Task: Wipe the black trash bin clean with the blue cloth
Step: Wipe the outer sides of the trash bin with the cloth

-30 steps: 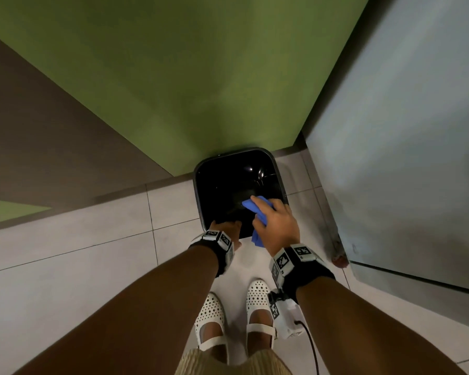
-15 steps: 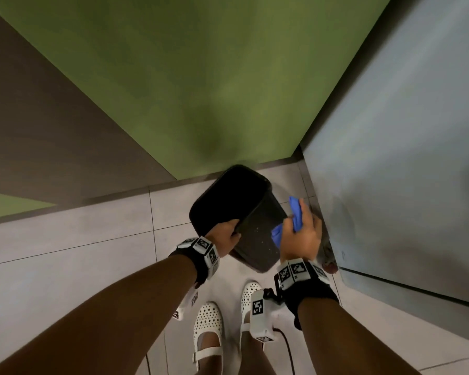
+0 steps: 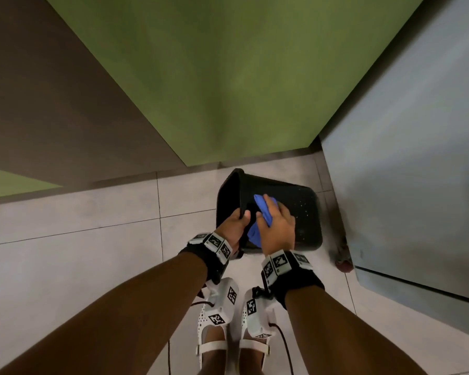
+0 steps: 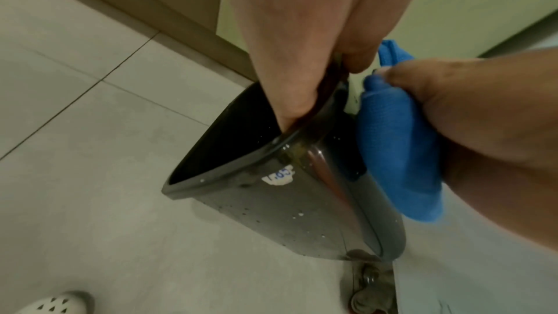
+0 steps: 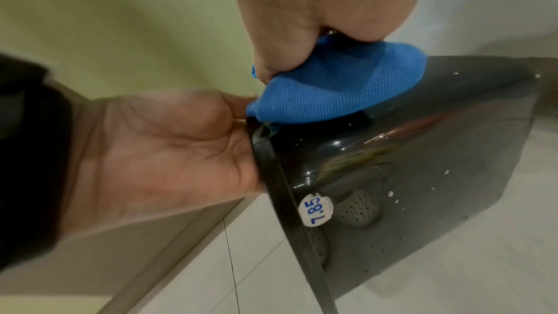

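The left hand [image 3: 232, 228] pinches the rim of the black trash bin [image 3: 303, 212], fingers hooked inside the mouth and thumb on the outside, and holds the bin tipped over so that its mouth faces away from the grey door [image 3: 406, 147] and one long outer wall faces up. The right hand [image 3: 278, 228] presses a bunched blue cloth [image 3: 266, 209] flat against that upturned wall, close to the rim and just beside the left thumb; its fingers curl over the wad rather than spread. The bin is lifted or propped over the tiled floor [image 3: 79, 261], its base end nearest the door, the green wall [image 3: 228, 77] behind it. The step in hand looks like wiping the outside — and the wall is speckled with pale droplets, thickest toward the base end, with a round price sticker [image 5: 315, 210] on the side wall below the rim. To do it well, I would keep the left grip firm so the bin does not swing under pressure, open the cloth a little for wider contact, and draw long overlapping strokes from rim toward base, away from the holding thumb. Then turn the bin by the rim to bring the stickered side up — going gently round the label's edge, which could snag.
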`<state>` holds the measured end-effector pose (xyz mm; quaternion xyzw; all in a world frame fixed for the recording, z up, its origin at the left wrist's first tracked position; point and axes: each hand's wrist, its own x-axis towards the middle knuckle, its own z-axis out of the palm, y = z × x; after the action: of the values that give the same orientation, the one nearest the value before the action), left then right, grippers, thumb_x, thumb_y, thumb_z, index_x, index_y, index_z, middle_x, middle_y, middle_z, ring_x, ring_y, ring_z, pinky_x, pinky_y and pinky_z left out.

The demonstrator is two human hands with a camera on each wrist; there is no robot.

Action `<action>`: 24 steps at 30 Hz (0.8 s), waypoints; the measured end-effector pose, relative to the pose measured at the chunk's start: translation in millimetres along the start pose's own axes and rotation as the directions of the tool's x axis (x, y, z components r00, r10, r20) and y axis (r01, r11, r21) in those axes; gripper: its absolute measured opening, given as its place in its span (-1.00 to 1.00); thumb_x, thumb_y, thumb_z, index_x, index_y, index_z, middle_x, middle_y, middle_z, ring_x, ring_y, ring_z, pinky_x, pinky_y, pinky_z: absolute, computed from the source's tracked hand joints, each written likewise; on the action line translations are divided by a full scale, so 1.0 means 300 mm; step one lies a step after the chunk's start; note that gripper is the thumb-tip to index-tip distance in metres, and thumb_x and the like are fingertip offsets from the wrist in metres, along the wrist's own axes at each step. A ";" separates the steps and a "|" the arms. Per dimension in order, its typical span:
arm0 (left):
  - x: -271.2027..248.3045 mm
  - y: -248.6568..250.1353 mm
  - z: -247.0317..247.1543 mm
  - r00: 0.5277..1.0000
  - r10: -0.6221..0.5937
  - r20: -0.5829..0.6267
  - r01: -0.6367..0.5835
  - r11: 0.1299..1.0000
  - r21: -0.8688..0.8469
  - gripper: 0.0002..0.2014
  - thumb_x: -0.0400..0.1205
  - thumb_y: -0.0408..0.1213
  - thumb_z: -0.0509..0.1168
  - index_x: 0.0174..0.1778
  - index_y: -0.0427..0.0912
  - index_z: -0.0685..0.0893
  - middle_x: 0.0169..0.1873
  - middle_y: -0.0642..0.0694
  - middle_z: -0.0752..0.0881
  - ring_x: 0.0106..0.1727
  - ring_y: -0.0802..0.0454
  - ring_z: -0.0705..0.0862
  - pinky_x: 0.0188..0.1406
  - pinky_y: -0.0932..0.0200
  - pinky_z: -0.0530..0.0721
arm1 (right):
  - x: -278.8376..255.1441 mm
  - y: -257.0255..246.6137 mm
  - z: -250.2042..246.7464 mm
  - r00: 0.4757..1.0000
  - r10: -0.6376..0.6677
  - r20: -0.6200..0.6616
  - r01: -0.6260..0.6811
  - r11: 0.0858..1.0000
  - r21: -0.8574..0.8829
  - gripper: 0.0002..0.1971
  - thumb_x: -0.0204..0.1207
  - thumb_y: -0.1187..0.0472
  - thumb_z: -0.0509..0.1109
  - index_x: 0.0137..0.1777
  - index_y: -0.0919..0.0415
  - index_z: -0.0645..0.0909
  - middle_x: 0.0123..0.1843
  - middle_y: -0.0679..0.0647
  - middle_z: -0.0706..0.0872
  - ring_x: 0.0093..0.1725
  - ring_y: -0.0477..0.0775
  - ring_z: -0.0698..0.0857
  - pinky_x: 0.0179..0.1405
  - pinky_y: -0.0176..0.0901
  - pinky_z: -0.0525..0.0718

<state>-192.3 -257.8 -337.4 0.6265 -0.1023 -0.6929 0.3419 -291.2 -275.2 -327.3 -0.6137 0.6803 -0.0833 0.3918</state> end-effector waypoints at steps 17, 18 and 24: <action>0.162 -0.090 -0.077 0.933 0.065 -0.353 -0.005 0.986 0.167 -0.50 0.72 0.02 -0.10 0.30 -0.25 0.55 0.17 -0.17 0.64 0.14 -0.07 0.58 0.21 0.18 0.46 | 0.092 0.135 0.270 0.942 -0.147 0.303 0.292 0.805 -0.516 -0.33 0.64 -0.23 -0.05 0.61 -0.15 -0.33 0.67 0.10 -0.35 0.61 0.36 -0.33 0.56 0.28 -0.20; 0.170 -0.093 -0.074 0.923 0.075 -0.378 -0.018 0.988 0.151 -0.52 0.72 -0.01 -0.08 0.27 -0.26 0.57 0.10 -0.15 0.63 0.08 -0.05 0.56 0.12 0.21 0.45 | 0.099 0.138 0.269 0.945 -0.154 0.289 0.290 0.804 -0.519 -0.36 0.64 -0.22 -0.10 0.61 -0.15 -0.32 0.67 0.08 -0.33 0.61 0.35 -0.32 0.56 0.28 -0.19; 0.224 -0.121 -0.068 0.859 0.126 -0.495 -0.033 0.981 0.193 -0.46 0.69 0.07 -0.03 0.16 -0.32 0.64 0.16 -0.28 0.69 0.20 -0.23 0.62 0.24 0.08 0.53 | 0.219 0.220 0.166 0.992 -0.026 0.125 0.087 0.856 -0.509 -0.42 0.67 -0.16 -0.12 0.62 -0.15 -0.27 0.68 0.09 -0.27 0.63 0.34 -0.25 0.56 0.33 -0.10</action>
<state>-184.5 -265.4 -415.7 0.8092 -0.0966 -0.4779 0.3279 -306.5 -300.5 -428.6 -0.7193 0.6361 0.1246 0.2497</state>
